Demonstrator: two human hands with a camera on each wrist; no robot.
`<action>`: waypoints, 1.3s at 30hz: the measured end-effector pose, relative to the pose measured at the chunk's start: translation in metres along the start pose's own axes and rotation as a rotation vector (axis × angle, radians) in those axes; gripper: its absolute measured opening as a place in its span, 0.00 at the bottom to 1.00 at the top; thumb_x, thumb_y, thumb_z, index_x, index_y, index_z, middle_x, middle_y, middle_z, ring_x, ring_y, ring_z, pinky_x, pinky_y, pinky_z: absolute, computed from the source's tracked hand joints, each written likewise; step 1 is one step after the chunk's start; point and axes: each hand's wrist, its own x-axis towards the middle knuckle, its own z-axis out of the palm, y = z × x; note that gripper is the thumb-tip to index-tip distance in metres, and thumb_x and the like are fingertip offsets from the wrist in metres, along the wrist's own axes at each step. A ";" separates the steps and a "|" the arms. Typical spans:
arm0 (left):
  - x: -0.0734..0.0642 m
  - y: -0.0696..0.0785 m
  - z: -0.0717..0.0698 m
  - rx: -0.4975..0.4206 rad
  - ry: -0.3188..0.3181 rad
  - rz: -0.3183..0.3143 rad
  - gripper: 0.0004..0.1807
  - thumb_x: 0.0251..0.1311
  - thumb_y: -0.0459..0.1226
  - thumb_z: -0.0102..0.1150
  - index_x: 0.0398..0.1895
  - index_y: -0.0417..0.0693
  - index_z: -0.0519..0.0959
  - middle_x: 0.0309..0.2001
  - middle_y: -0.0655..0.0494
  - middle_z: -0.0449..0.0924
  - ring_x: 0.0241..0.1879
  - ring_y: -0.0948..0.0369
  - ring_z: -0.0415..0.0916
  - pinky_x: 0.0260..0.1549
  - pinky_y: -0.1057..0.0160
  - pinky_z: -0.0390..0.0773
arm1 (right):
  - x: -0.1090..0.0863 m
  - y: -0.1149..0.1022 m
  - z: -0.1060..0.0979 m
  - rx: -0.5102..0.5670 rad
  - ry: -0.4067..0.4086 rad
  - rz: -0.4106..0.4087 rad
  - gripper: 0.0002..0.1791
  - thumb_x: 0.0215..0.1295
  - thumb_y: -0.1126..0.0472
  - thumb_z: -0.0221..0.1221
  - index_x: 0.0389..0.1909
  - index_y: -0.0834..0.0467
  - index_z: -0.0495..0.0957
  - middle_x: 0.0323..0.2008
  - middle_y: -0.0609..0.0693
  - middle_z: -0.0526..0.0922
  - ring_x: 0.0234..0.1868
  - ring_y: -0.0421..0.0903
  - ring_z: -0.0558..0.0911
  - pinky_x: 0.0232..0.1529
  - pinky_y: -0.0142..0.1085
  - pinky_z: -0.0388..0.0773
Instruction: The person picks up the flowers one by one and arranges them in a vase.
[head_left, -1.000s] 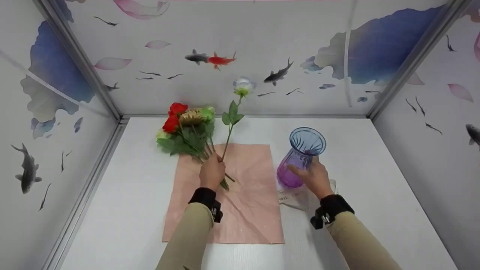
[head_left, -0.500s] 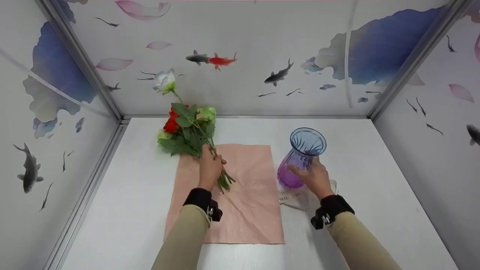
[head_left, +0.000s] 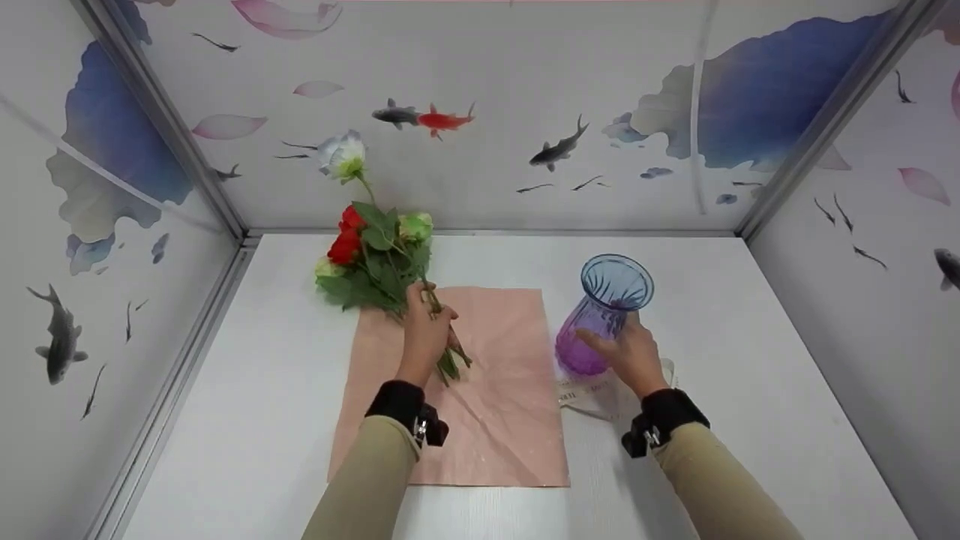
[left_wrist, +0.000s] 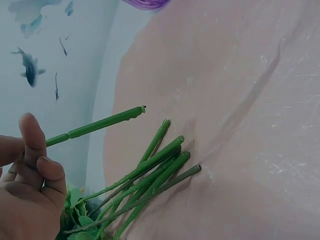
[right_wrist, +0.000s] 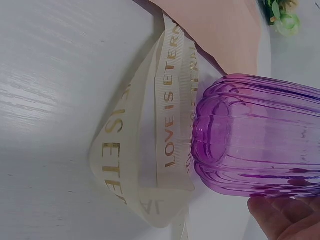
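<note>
My left hand [head_left: 426,334] pinches the stem of a white flower [head_left: 345,159], whose head rises above a bunch of red and pale green flowers [head_left: 346,246]. In the left wrist view that one green stem [left_wrist: 100,123] sits between the fingers, apart from several other stems [left_wrist: 155,182] lying over the paper. The bunch rests across the upper left corner of a pink wrapping paper sheet [head_left: 502,427]. To the right, my right hand [head_left: 631,354] grips a blue-to-purple glass vase [head_left: 581,345], which stands slightly tilted in the head view.
A cream ribbon [right_wrist: 167,125] with gold lettering lies looped on the white table [head_left: 750,420] beside the vase's base. Printed panels enclose the table at the back [head_left: 510,67] and at both sides.
The white flower has swung left, from above the middle of the paper to over the bunch, and its leaves now overlap the other flowers. My right hand and the vase have stayed still.
</note>
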 end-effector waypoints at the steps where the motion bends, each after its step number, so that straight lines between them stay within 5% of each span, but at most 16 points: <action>1: -0.001 0.000 0.000 -0.002 -0.003 0.003 0.22 0.78 0.32 0.48 0.68 0.57 0.57 0.41 0.46 0.81 0.23 0.37 0.74 0.25 0.50 0.78 | 0.000 0.000 0.000 0.005 -0.003 0.005 0.58 0.62 0.37 0.68 0.80 0.62 0.48 0.70 0.68 0.70 0.70 0.67 0.70 0.69 0.61 0.66; 7: -0.005 0.002 0.001 -0.024 -0.031 0.015 0.19 0.79 0.34 0.47 0.65 0.59 0.59 0.42 0.41 0.79 0.21 0.43 0.74 0.22 0.57 0.77 | 0.000 -0.002 0.000 0.014 -0.014 0.029 0.61 0.61 0.34 0.68 0.80 0.61 0.45 0.72 0.68 0.67 0.72 0.67 0.68 0.70 0.62 0.64; 13: -0.007 0.003 0.004 -0.066 -0.045 0.031 0.27 0.77 0.34 0.48 0.72 0.65 0.56 0.44 0.36 0.78 0.21 0.41 0.73 0.31 0.40 0.81 | 0.000 -0.003 -0.001 0.016 -0.020 0.032 0.61 0.60 0.33 0.67 0.80 0.60 0.46 0.72 0.67 0.67 0.72 0.66 0.68 0.70 0.62 0.64; 20: -0.007 0.004 0.005 -0.101 -0.051 0.073 0.27 0.77 0.33 0.49 0.71 0.64 0.56 0.41 0.42 0.78 0.22 0.37 0.73 0.22 0.57 0.79 | 0.000 -0.004 -0.002 0.012 -0.025 0.059 0.62 0.60 0.33 0.67 0.80 0.61 0.45 0.73 0.67 0.66 0.73 0.66 0.66 0.71 0.62 0.63; 26: -0.007 0.003 0.004 -0.145 -0.071 0.119 0.29 0.77 0.31 0.48 0.73 0.61 0.53 0.41 0.40 0.75 0.21 0.45 0.73 0.27 0.49 0.82 | -0.001 -0.003 -0.001 -0.001 -0.009 0.069 0.64 0.59 0.32 0.67 0.80 0.61 0.43 0.72 0.69 0.66 0.72 0.68 0.67 0.70 0.61 0.64; 39: -0.007 0.007 0.004 -0.141 -0.072 0.155 0.27 0.78 0.33 0.47 0.73 0.61 0.54 0.42 0.37 0.75 0.17 0.54 0.71 0.24 0.57 0.79 | 0.001 -0.002 0.000 0.000 -0.008 0.076 0.65 0.57 0.30 0.68 0.80 0.62 0.44 0.72 0.69 0.66 0.72 0.67 0.68 0.70 0.61 0.64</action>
